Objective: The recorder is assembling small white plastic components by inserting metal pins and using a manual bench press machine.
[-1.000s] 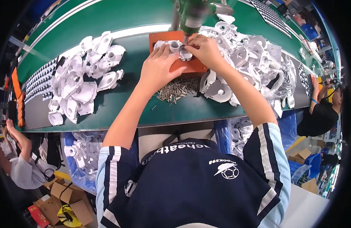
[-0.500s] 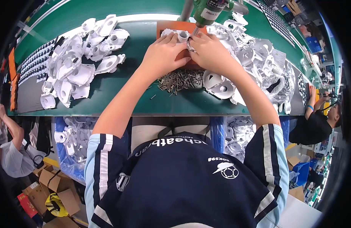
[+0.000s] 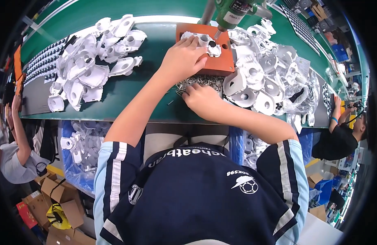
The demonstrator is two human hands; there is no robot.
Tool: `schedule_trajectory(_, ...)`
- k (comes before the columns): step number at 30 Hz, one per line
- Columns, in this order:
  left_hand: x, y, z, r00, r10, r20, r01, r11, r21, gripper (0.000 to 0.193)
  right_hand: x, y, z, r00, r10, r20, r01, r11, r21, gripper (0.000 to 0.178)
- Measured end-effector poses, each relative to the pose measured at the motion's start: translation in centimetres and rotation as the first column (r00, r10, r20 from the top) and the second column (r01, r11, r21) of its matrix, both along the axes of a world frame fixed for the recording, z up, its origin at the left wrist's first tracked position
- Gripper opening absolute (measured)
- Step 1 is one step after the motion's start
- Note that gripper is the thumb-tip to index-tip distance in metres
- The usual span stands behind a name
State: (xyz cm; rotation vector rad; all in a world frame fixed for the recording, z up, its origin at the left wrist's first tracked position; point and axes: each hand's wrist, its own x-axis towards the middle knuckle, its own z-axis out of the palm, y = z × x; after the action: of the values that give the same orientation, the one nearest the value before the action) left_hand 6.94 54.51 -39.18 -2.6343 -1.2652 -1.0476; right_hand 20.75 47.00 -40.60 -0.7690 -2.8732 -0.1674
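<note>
We look down over a navy shirt with pale blue sleeves (image 3: 217,188) at a green-topped desk (image 3: 129,92). On its far side sits a flat, orange rectangular block (image 3: 219,65), and on that block lies a white moulded plastic part (image 3: 214,50) with a short upright tube. The person's left hand (image 3: 182,59) reaches onto the block, its fingers laid over the left side of the part and its thumb apart from them; we cannot tell whether they grip it or only rest there.

The right hand (image 3: 202,102) is nearer the shirt, its fingers bent down at the left edge of a loose heap of small silver metal pins (image 3: 211,81), just in front of the block. Its fingertips are partly hidden, so we cannot tell whether they pinch a pin.

Above the block hangs a green machine head (image 3: 233,14) with a slim metal bit pointing down. To the left we see a pile of white plastic pieces (image 3: 90,77); to the right, close by the block, a larger white pile (image 3: 274,63). Beyond the desk's right end, a co-worker in black (image 3: 337,143) holds their arms forward.
</note>
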Motion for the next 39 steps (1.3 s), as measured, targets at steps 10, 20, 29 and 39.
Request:
schedule_trajectory(10, 0.2, -0.2, 0.2, 1.0, 0.002, -0.016, -0.002, 1.0, -0.02, 0.026, 1.6, 1.6, 5.7, 0.97, -0.16, -0.181, 0.079, 0.919, -0.385, 0.008)
schedule_trajectory(20, 0.3, -0.2, -0.2, 1.0, 0.002, -0.014, -0.002, 0.999, 0.043, 0.026, 8.5, 8.8, 9.8, 0.761, -0.592, -0.266, 0.198, 0.602, -0.774, 0.013)
schedule_trajectory(29, 0.4, 0.0, -0.3, 0.999, -0.006, 0.045, 0.003, 0.999, 0.052, 0.025, 7.0, 13.8, 5.6, 0.626, -0.66, -0.414, 0.041, 0.559, -0.828, 0.021)
schedule_trajectory(39, 0.4, -0.1, -0.5, 0.998, 0.002, 0.069, -0.008, 0.996, 0.088, 0.024, 6.7, 14.9, 6.0, 0.739, -0.636, -0.223, 0.138, 0.467, -0.874, 0.035)
